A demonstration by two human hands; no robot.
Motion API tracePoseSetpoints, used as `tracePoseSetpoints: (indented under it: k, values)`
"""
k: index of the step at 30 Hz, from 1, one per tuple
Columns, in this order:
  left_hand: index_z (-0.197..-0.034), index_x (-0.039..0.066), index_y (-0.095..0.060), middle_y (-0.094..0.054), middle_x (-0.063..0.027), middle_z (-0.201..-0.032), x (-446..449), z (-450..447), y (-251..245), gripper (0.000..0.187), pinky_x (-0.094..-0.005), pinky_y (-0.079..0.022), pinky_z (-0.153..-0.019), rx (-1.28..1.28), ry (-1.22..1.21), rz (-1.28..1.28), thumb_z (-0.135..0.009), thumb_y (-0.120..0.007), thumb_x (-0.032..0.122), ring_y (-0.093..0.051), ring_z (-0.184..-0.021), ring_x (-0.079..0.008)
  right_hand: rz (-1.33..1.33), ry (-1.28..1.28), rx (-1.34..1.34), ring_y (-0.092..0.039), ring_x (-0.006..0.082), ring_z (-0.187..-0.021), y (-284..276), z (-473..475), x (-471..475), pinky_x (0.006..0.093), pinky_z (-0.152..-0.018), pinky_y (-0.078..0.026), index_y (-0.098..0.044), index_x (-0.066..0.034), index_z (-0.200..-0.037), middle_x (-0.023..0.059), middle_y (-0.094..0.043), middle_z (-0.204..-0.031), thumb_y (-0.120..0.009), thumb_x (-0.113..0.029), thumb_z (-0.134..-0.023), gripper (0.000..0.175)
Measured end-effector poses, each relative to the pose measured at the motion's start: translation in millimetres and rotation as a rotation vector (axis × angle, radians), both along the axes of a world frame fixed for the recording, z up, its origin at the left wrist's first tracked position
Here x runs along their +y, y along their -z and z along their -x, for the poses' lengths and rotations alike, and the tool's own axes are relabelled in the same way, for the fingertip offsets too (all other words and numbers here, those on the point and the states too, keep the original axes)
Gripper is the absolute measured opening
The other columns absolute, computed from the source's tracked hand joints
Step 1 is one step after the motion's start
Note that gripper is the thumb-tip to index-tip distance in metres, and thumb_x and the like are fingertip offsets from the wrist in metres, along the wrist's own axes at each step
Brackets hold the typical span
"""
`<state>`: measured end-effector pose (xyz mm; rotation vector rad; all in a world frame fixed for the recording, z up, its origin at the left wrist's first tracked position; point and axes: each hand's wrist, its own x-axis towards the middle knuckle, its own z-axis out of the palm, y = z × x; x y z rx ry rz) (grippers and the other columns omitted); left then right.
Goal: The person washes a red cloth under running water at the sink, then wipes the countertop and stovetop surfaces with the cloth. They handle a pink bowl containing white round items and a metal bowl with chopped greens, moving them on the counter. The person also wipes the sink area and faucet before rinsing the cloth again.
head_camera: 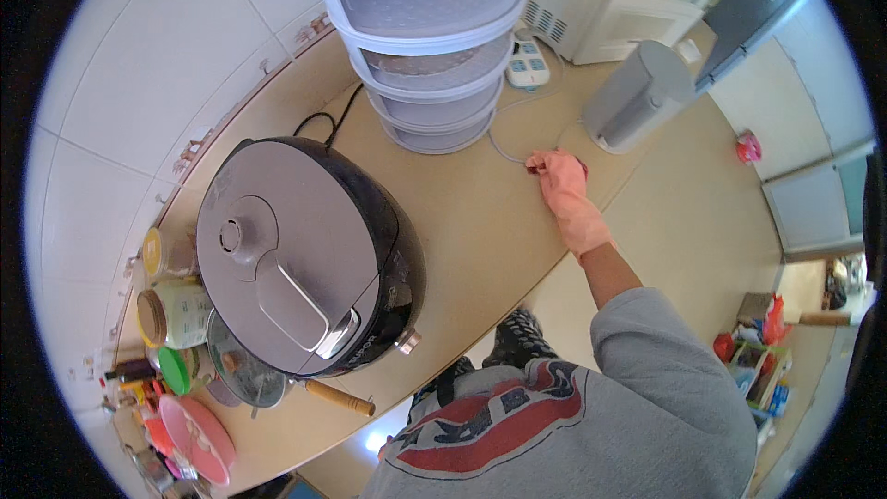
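My right hand [568, 197], in a pink rubber glove, presses a dark red cloth [583, 168] onto the beige countertop [478, 222]; most of the cloth is hidden under the fingers. Just beyond the glove stands a grey and white cylindrical appliance [627, 100], and a thin pale cord [502, 152] runs along the counter close to the fingertips. A white tiered food cover with clear doors [429, 62] rises to the upper left of the glove. On the left sits a large black and grey Supor electric cooker [298, 256]. My left hand is out of view.
Beside the cooker are a glass-lidded pan with a wooden handle [339, 397], a jar with a green lid [174, 371] and a pink basin [197, 440]. A white power strip [528, 66] and a white microwave [596, 17] are at the back. Tiled wall [159, 69] borders the left.
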<state>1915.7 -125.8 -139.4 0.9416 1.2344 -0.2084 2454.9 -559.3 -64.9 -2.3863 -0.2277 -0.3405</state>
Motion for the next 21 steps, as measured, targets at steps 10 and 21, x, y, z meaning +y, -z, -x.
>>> tracePoseSetpoints:
  k: [10,21]
  values:
    - [-0.127,-0.006,-0.068,-0.073,-0.0190,-0.125,-209,32,-25,0.055,-0.0406,-0.054,-0.104,0.202,-0.147,-0.066,-0.106,-0.054,0.043,-0.068,-0.119,-0.0297,0.298,-0.694,0.313,-0.066,0.0316,-0.098,-17,20,174,0.0409,-0.090,-0.051,-0.069,-0.0104,-0.110,0.0146,-0.071,-0.105,-0.061,-0.005,-0.093,0.019]
    - [-0.125,-0.005,-0.070,-0.075,-0.0188,-0.121,-387,73,-59,0.056,-0.0398,-0.055,-0.101,0.321,-0.184,-0.033,-0.108,-0.051,0.045,-0.070,-0.116,-0.0293,0.326,-0.628,-0.116,-0.065,0.0333,-0.117,-10,-156,344,0.0453,-0.097,-0.053,-0.068,-0.0112,-0.123,0.0129,-0.070,-0.125,-0.059,-0.015,-0.096,0.029]
